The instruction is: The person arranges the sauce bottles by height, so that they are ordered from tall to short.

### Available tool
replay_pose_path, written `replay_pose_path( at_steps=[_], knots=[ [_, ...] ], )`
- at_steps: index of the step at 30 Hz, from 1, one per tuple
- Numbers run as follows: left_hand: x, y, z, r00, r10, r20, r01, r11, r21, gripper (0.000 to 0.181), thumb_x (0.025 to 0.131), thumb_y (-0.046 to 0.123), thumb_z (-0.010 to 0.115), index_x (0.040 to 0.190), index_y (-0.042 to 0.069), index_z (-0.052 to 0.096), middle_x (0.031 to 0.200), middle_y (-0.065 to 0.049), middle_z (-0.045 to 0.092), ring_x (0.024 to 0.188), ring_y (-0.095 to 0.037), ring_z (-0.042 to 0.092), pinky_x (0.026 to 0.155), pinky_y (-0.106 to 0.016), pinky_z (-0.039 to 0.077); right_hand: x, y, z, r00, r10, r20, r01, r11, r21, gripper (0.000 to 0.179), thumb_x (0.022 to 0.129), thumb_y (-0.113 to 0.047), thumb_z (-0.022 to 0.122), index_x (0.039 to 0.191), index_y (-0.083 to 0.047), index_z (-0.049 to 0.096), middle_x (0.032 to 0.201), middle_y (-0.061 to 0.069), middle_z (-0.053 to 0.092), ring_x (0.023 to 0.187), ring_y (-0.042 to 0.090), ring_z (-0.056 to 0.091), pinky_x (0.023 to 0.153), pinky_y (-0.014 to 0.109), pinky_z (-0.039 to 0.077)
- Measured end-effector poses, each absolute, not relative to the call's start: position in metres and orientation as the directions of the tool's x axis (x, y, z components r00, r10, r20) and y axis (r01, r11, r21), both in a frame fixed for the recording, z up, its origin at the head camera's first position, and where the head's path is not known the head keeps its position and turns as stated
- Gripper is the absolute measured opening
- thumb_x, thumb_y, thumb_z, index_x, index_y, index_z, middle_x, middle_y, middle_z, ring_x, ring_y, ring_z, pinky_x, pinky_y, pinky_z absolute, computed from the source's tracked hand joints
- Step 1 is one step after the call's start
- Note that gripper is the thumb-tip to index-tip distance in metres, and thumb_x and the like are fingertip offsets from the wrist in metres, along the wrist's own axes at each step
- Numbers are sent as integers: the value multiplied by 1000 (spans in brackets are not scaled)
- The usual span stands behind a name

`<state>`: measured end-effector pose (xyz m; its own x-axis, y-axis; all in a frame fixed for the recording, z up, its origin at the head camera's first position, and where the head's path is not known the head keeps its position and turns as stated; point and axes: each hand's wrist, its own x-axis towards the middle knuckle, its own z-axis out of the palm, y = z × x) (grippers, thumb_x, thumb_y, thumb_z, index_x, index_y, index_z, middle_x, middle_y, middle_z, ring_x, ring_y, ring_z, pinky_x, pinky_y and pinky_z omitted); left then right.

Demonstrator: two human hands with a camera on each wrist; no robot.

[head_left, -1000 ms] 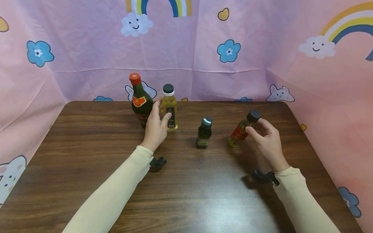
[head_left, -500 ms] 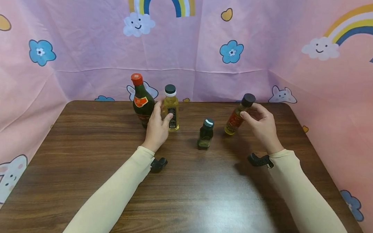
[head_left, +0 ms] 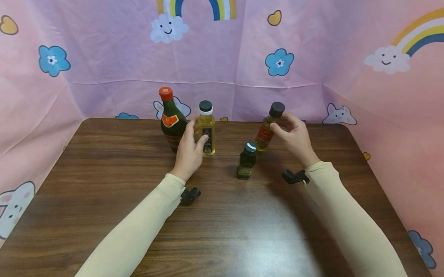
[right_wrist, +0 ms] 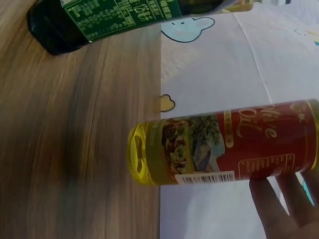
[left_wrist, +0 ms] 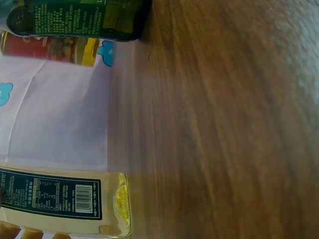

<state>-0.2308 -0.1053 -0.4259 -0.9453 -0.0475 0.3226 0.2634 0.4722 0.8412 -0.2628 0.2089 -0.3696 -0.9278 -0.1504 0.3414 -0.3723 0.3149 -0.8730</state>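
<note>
My left hand (head_left: 189,153) holds a clear rectangular bottle of yellow oil (head_left: 208,133) with a dark green cap, thumb across its front label. In the left wrist view, fingertips (left_wrist: 32,233) show along the side of this oil bottle (left_wrist: 50,194). My right hand (head_left: 294,137) grips a round olive oil bottle (head_left: 264,134) with a black cap and red label, tilted to the right. The right wrist view shows that olive oil bottle (right_wrist: 224,144) with fingers (right_wrist: 284,204) against its far side. In front of it stands a small dark green bottle (head_left: 246,162), touched by neither hand.
A tall dark bottle with a red cap (head_left: 172,122) stands left of the yellow oil bottle, right beside my left fingers. All of this is on a brown wooden table (head_left: 222,221). A pink and purple patterned cloth (head_left: 210,63) hangs behind and along the sides.
My right hand has carried the olive oil bottle left and toward the back, from right of the small green bottle to just behind it. The left hand keeps its place on the yellow oil bottle.
</note>
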Motion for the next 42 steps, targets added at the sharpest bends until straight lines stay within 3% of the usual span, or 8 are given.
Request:
replay_pose_path(
  at_steps=[9,17,23,33,42],
  knots=[
    [-232,-104,-427,-948,-45,314,256,474,843,62,107,21,57,162,20,28,159,-10,42,146,-26,41,120,-48,35,-276,178,-378,-893,-328,309,-402,273,-874,33,101,-10,68,134,-3,64,129,16,65,124,27,59,106,44,50],
    [-233,-101,-426,-944,-30,328,272,489,829,62,107,19,58,162,14,28,160,-12,40,145,-28,41,118,-49,37,-283,161,-384,-864,-429,263,-402,276,-873,35,103,-18,66,137,-7,62,131,11,63,122,26,61,103,44,51],
    [-232,-100,-427,-950,-34,310,255,487,835,62,108,21,57,162,17,27,158,-11,42,144,-27,43,117,-48,39,-287,155,-387,-850,-467,242,-390,250,-886,37,104,-19,65,139,-7,61,134,9,63,123,24,62,102,44,52],
    [-232,-102,-426,-949,-25,315,263,491,831,63,108,21,56,163,17,25,160,-11,40,146,-26,41,118,-48,37,-290,150,-382,-857,-502,117,-316,333,-889,45,106,-27,61,149,-12,55,148,7,56,138,25,52,111,50,45],
    [-234,-105,-429,-947,-39,320,260,495,829,63,108,22,57,163,17,26,159,-11,41,145,-26,41,118,-48,38,-293,144,-388,-829,-546,122,-304,258,-917,44,108,-23,57,150,-11,52,150,8,54,141,24,49,115,47,42]
  ],
)
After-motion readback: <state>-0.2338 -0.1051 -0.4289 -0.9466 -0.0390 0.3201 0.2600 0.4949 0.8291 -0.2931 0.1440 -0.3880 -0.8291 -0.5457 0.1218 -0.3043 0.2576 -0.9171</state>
